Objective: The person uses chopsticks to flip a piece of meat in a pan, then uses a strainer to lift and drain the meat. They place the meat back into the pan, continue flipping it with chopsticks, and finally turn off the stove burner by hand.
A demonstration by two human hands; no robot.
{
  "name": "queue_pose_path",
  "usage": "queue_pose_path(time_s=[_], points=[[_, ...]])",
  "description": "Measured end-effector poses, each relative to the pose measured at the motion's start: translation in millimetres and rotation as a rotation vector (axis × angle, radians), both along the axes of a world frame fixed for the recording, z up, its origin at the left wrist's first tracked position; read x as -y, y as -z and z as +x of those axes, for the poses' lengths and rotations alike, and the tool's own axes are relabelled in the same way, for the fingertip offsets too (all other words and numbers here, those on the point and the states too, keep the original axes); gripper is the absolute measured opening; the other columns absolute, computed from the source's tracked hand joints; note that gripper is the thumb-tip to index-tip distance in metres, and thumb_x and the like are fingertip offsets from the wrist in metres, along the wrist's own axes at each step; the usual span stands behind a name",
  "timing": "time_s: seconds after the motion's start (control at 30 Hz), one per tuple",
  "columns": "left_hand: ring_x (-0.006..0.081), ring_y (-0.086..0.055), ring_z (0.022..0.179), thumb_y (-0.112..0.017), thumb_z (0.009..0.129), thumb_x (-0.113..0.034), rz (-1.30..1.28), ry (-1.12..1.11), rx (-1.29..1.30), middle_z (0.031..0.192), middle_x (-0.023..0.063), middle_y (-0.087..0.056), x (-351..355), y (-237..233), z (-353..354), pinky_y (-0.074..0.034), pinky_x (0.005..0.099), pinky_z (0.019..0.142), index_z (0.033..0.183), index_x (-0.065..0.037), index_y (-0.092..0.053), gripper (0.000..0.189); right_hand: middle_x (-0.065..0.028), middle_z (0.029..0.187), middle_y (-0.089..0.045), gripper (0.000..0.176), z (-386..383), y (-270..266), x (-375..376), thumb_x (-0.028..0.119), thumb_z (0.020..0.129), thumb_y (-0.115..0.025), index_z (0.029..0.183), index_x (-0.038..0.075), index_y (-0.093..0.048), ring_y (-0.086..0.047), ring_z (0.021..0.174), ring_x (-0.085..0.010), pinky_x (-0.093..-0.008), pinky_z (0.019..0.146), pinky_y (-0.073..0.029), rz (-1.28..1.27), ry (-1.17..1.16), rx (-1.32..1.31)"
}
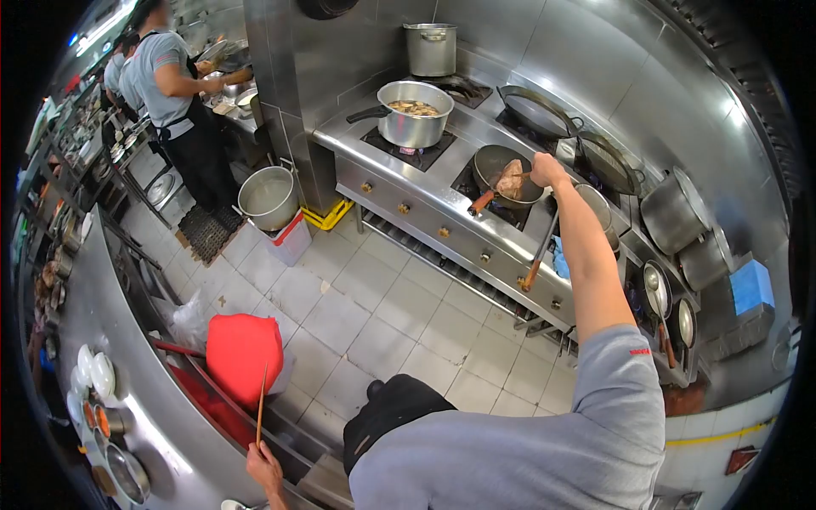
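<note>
My right hand reaches over the stove with its fingers closed at the edge of a dark frying pan. A browned piece of meat is in the pan, tilted up beside my fingertips. Something thin and dark shows between fingers and meat, too small to name. The pan's wooden handle points toward the stove's front edge. Low in the view, my left hand is closed around a long, thin wooden chopstick, which points upward near a red cloth-like cover.
On the stove stand a pot of food, a tall pot and several woks. A large pot sits on a white bin. A steel counter runs along the left. Another person works at the back.
</note>
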State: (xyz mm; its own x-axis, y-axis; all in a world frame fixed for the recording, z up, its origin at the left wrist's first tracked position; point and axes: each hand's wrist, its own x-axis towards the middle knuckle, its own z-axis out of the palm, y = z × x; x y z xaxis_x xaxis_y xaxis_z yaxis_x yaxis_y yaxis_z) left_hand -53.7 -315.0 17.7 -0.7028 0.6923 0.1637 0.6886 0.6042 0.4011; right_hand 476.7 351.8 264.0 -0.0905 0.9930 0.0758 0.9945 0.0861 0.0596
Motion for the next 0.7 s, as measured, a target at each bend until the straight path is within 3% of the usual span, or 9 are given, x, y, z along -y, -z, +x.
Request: queue_pose_path(time_s=[0.13,0.2,0.3,0.7], points=[[0.0410,-0.050,0.061,-0.049,0.089,-0.021,0.006,-0.017,-0.021,0.065,0.0209,-0.051,-0.7,-2.3,2.8,-0.038,0.0461,0.053,0.077,-0.001,-0.048,0.024,-0.0235,0.101,-0.060,0.023,-1.2,2.1,-1.9,0.010,0.074,-0.056,0.093,-0.002,-0.062,-0.058,0.097,-0.0360,-0.0430,0.081,-0.048,-0.030,-0.021,-0.010],[0.0408,-0.050,0.061,-0.049,0.089,-0.021,-0.012,-0.020,-0.012,0.066,0.0208,-0.051,-1.0,-3.8,3.7,-0.038,0.0461,0.053,0.077,-0.001,-0.047,0.024,-0.0243,0.093,-0.061,0.020,-4.4,4.3,-4.3,0.009,0.070,-0.057,0.086,-0.001,-0.063,-0.059,0.092,-0.0374,-0.0424,0.077,-0.049,0.046,-0.033,-0.006],[0.0405,-0.051,0.061,-0.049,0.090,-0.022,-0.028,-0.023,-0.001,0.066,0.0206,-0.051,-2.1,-4.9,2.6,-0.038,0.0462,0.054,0.077,-0.001,-0.047,0.024,-0.0234,0.098,-0.061,0.023,-11.6,1.0,-6.6,0.011,0.071,-0.058,0.090,0.000,-0.062,-0.058,0.094,-0.0372,-0.0425,0.079,-0.049,-0.008,-0.017,0.098],[0.0404,-0.051,0.060,-0.047,0.091,-0.023,-0.008,-0.024,-0.005,0.065,0.0216,-0.052,0.0,-2.3,1.0,-0.038,0.0458,0.053,0.078,-0.001,-0.048,0.026,-0.0236,0.100,-0.060,0.024,-35.8,-2.7,11.1,0.009,0.070,-0.056,0.091,-0.002,-0.062,-0.058,0.096,-0.0380,-0.0440,0.079,-0.049,0.001,-0.043,0.112]])
